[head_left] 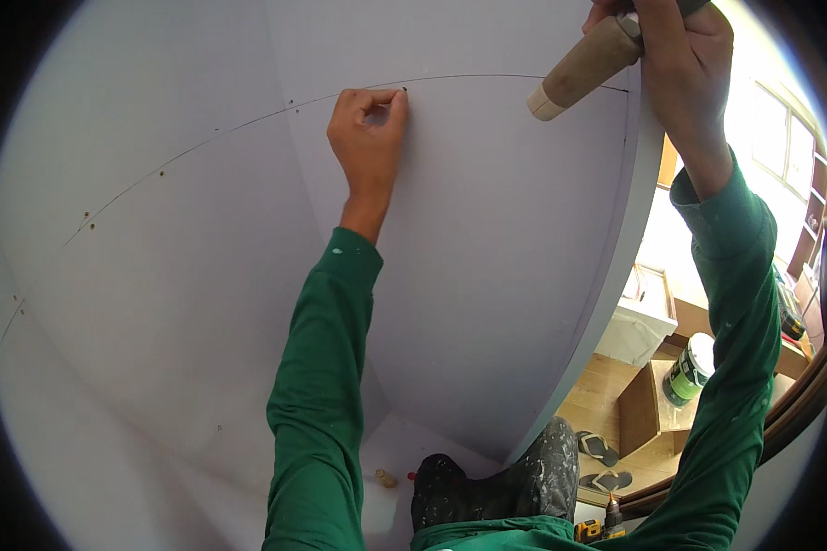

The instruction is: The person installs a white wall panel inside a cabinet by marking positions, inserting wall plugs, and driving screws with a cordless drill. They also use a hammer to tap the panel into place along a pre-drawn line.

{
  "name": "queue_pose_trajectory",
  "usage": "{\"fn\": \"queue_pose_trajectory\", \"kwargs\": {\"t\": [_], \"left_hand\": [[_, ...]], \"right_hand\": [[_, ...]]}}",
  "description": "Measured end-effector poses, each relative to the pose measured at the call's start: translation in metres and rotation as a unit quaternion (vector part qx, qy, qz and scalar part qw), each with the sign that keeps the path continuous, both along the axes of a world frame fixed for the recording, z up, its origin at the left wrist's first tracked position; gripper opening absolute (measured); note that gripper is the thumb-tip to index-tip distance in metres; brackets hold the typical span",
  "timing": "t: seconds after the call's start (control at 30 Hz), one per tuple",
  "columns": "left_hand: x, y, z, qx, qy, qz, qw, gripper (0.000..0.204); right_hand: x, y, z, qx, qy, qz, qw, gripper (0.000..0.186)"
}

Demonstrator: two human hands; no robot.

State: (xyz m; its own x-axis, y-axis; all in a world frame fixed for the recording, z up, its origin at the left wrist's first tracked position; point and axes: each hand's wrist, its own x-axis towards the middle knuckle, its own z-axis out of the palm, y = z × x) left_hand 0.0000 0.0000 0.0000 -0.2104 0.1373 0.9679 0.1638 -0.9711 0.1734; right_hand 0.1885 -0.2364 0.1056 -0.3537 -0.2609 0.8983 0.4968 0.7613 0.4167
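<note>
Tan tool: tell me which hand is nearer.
Right: the right hand grips the tan tool; the left hand is apart, to its left, by the drawn line.

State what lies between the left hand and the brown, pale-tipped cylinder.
In the head view, a thin, dark, curved line crosses the pale lilac panel there.

At one o'clock, the tool handle [586, 73] looks like worn, matt wood. The panel [496, 230] beneath is smooth and matt. Sleeves [320, 386] are soft cloth; toward five o'clock, trousers [501, 496] are paint-flecked cloth. Toward four o'clock: smooth plastic-looking bucket [691, 372], wood-grained floor [597, 390].
</note>
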Motion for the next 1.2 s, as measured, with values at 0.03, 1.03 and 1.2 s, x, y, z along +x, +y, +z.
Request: {"fn": "queue_pose_trajectory", "kwargs": {"t": [0.03, 1.03, 1.2], "left_hand": [[-0.004, 0.0, 0.003, -0.015, 0.012, -0.027, 0.999, 0.01], [-0.06, 0.033, 0.089, -0.145, 0.329, 0.125, 0.925, 0.102], [-0.064, 0.026, 0.097, -0.183, 0.341, 0.116, 0.915, 0.108]], "right_hand": [[-0.003, -0.001, -0.001, 0.001, 0.003, 0.0, 1.0, 0.044], [0.005, 0.003, 0.003, 0.017, -0.014, 0.018, 1.0, 0.043], [0.002, 0.001, 0.002, 0.016, -0.009, 0.022, 1.0, 0.043]]}}
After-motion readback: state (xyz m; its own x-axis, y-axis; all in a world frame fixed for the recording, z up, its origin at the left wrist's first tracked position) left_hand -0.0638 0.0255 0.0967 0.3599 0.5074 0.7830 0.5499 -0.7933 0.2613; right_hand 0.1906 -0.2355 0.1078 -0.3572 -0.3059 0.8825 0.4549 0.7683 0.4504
